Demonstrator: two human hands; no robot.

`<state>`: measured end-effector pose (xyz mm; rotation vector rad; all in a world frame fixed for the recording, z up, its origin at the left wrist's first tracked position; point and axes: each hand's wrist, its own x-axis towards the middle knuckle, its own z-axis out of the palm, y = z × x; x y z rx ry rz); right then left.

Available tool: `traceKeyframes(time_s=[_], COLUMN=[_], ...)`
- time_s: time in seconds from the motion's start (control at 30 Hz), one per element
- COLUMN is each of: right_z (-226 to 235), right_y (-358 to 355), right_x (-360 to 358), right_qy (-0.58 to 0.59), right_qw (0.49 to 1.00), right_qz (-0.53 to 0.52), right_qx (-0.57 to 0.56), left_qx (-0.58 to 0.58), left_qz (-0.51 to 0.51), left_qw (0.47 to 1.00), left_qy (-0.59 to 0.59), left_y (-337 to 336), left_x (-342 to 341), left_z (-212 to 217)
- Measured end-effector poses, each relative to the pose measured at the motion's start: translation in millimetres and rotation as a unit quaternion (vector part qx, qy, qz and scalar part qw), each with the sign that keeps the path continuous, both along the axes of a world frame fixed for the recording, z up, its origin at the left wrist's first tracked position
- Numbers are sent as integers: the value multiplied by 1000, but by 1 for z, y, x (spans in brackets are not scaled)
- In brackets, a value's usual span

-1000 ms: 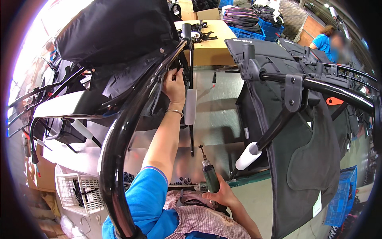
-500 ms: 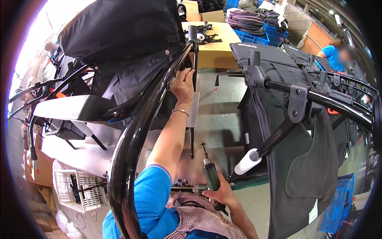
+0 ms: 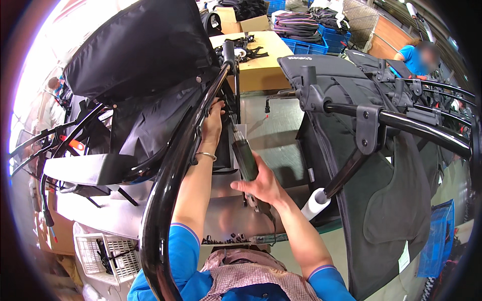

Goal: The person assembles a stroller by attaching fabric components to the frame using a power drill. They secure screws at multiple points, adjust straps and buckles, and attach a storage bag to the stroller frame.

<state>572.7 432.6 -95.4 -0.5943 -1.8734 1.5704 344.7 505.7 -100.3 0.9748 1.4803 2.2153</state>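
Observation:
A stroller with a black fabric seat (image 3: 145,55) stands at the left, its thick glossy black tube (image 3: 159,210) curving up past my arm. Beside the tube's upper part is my left hand (image 3: 212,128), fingers curled in against the frame and partly hidden; what they pinch cannot be made out. My right hand (image 3: 263,183) grips a dark green power screwdriver (image 3: 244,159), thumb stretched to the side. The driver's thin bit points up toward the frame, close to my left hand. Whether its tip touches anything is unclear.
A second dark grey stroller (image 3: 371,165) with black tubes and a white sleeve (image 3: 316,203) stands at the right. Small dark parts (image 3: 226,239) lie along the metal bench's near edge. A white basket (image 3: 108,256) is at lower left, a yellow table (image 3: 271,47) beyond. A co-worker (image 3: 419,57) is far right.
My right hand has raised the screwdriver up and left, toward the frame. My left hand has shifted lower and left, in beside the tube. The view has shifted slightly.

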Motion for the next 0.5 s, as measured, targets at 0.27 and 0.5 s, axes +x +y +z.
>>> traceKeyframes(time_s=[0.27,0.5], right_z=[10,16], right_y=[22,29], right_x=[-28,-32], right_qy=[-13,10], right_qw=[998,994], right_qz=[-2,0], right_qx=[-59,-113], left_qx=[31,-17], left_qz=[19,61], left_qw=[999,991], left_qy=[-36,-115], left_y=[11,10], left_x=[-21,3], left_z=[-20,-8])
